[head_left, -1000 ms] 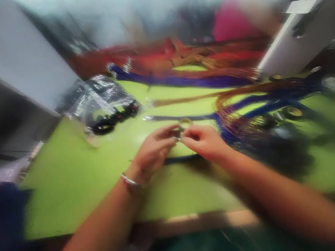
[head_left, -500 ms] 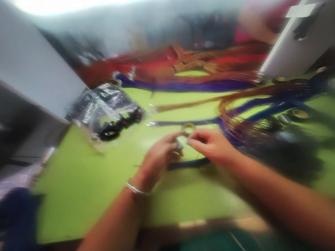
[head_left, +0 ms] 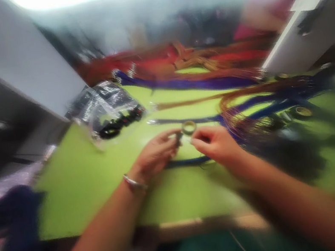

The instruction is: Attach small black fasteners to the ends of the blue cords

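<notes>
My left hand (head_left: 156, 152), with a bracelet at the wrist, has its thumb and fingers closed on a small dark piece (head_left: 178, 137) whose kind is blurred. Just past those fingertips is a yellowish roll of tape (head_left: 189, 127), seen as a ring between my two hands. My right hand (head_left: 215, 143) is pinched with the thumb against the fingers, close by the roll's right side. What sits in that pinch is too small to tell. A dark blue cable (head_left: 190, 161) lies under and between the hands on the green table (head_left: 102, 197).
A clear plastic bag with black parts (head_left: 110, 114) lies back left. Bundles of purple wires (head_left: 193, 86) and orange wires (head_left: 236, 109) spread across the back and right. Another tape roll (head_left: 303, 111) rests at right. Grey panels (head_left: 26, 59) stand at both sides.
My left hand has turned slightly, and the dark piece at its fingertips shows more plainly. The tape roll shows more of its ring. My right hand has shifted a little to the right.
</notes>
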`<state>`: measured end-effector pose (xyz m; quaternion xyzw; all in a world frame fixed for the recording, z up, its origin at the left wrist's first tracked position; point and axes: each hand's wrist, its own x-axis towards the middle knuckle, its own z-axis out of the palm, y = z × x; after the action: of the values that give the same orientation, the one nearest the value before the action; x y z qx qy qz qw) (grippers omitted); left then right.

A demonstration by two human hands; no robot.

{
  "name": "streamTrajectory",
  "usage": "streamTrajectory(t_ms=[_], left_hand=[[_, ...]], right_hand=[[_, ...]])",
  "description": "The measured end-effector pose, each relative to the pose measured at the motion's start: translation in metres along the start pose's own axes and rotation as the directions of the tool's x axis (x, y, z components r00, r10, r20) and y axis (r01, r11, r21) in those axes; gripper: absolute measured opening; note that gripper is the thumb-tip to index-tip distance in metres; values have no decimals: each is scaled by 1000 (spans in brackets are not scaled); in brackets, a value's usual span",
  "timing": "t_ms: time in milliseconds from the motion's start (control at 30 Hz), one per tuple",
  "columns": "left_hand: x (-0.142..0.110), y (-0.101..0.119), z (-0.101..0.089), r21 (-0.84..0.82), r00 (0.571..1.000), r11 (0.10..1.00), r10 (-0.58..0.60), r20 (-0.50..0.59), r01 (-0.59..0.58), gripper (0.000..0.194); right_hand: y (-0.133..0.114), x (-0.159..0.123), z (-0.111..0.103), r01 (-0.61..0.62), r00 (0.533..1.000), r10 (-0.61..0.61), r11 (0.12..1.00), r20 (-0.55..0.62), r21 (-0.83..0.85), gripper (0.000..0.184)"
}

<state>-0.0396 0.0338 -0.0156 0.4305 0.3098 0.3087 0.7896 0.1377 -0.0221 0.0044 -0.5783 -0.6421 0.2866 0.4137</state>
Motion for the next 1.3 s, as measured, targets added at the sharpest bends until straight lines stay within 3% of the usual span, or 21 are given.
streamTrajectory(t_ms=[200,400,633,800,867,933,1033,1100,1200,1300], left_hand=[[2,-2,3,-63,998,996,-55,14,56,30],[1,-5,4,-58,996,995,-82,19,83,34],[1,-6,3,-25,998,999,-40,47,41,34],[0,-8,6,50,1000,999,-8,-15,8,34],[0,-8,7,38,999,999,-27,-23,28,34],[0,-9,7,-11,998,998,-62,-15,62,33],[0,-9,7,-55,997,995,-79,0,78,33],[0,-9,7,-67,998,996,-59,-2,59,33],[0,-8,7,-81,999,996,-38,-5,37,32],[0,-7,6,-95,999,995,-34,-4,33,32]], right_hand=[[5,-3,2,99,995,-103,966,-6,-240,15],[4,-5,3,203,977,-213,909,13,-365,17],[6,-5,2,210,973,-227,823,33,-528,17],[6,-7,4,271,956,-282,728,86,-630,20],[7,-7,4,321,942,-312,726,126,-607,22],[9,-5,5,324,945,-301,788,131,-523,23],[11,-1,4,203,979,-188,933,78,-298,18],[11,2,3,89,995,-83,984,47,-151,16],[9,3,3,10,1000,-10,999,-5,-44,11],[9,0,3,92,993,-97,993,-61,-80,9]])
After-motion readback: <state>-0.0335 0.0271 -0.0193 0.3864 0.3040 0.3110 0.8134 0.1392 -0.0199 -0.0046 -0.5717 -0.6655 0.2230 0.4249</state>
